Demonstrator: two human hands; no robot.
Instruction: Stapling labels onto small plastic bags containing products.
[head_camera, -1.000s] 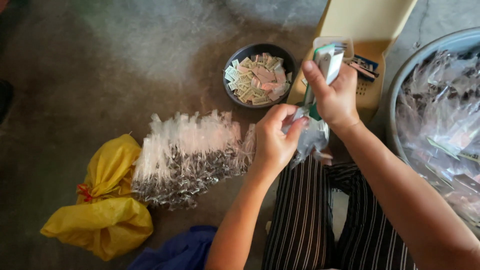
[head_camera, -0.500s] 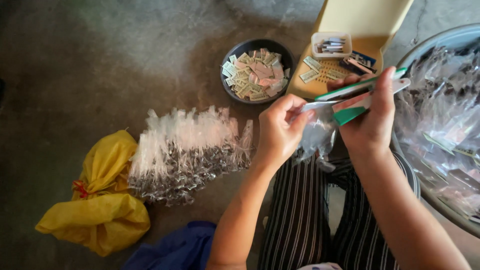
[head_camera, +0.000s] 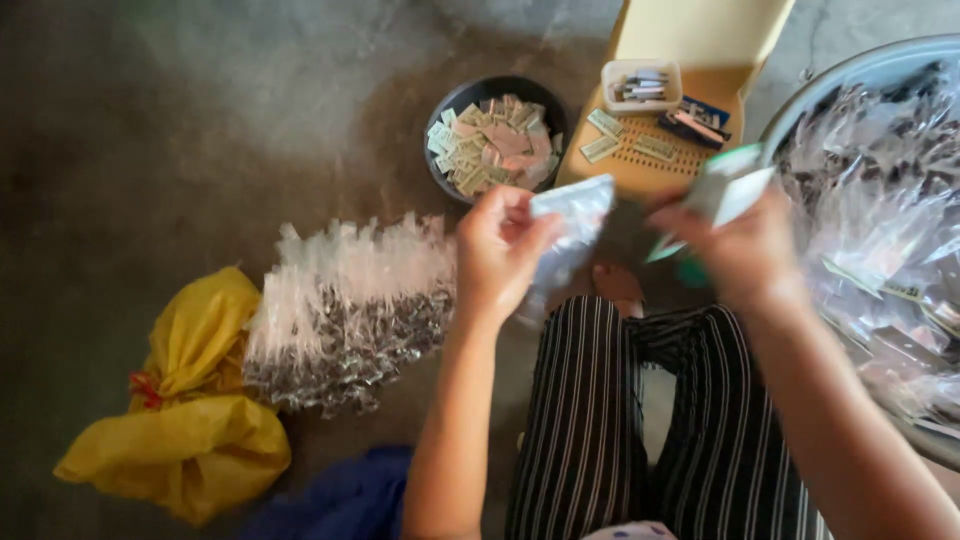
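My left hand (head_camera: 500, 250) pinches a small clear plastic packet (head_camera: 570, 225) in front of me, above my striped trousers. My right hand (head_camera: 745, 250) is blurred and holds a green and white stapler-like tool (head_camera: 725, 195) just right of the packet. Between the hands there is a small gap. A dark round bowl (head_camera: 455, 115) of small paper labels sits on the floor beyond my left hand. A row of filled clear packets (head_camera: 350, 300) lies on the floor to the left of my left hand.
A yellow stool (head_camera: 700, 30) beyond my hands carries a small white tray (head_camera: 640, 85) of staples and a few labels. A large metal basin (head_camera: 880, 70) of clear packets stands at the right. A yellow plastic bag (head_camera: 190, 410) and blue cloth (head_camera: 340, 500) lie at lower left.
My right hand has dropped and swung the tool away from the packet's top. My left hand has lowered slightly with the packet. The view has shifted a little.
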